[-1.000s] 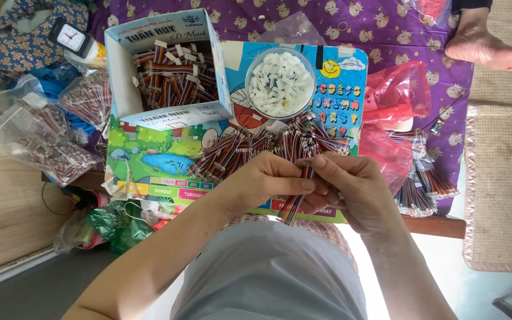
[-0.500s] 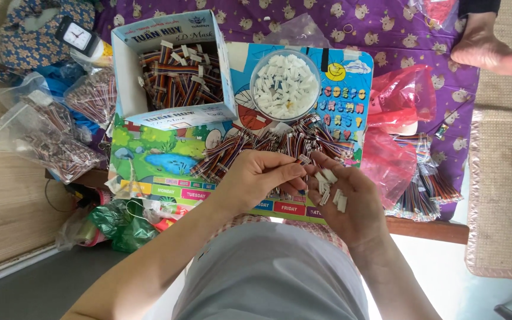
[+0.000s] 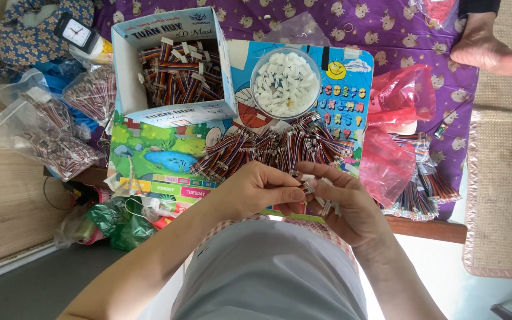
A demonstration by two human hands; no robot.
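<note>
A purple cloth (image 3: 398,35) is covering the floor under a small picture-printed table (image 3: 149,154). A box (image 3: 173,65) is sitting half full of finished wires, a heap of wires (image 3: 268,151) is waiting (plenty left). The left hand (image 3: 256,192) and right hand (image 3: 351,204) are pinching a small white plug (image 3: 308,187) between them.

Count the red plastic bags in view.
2. One red plastic bag lies right of the colourful board; the other red bag lies just below it, by the wire bundles. More may be hidden.
</note>
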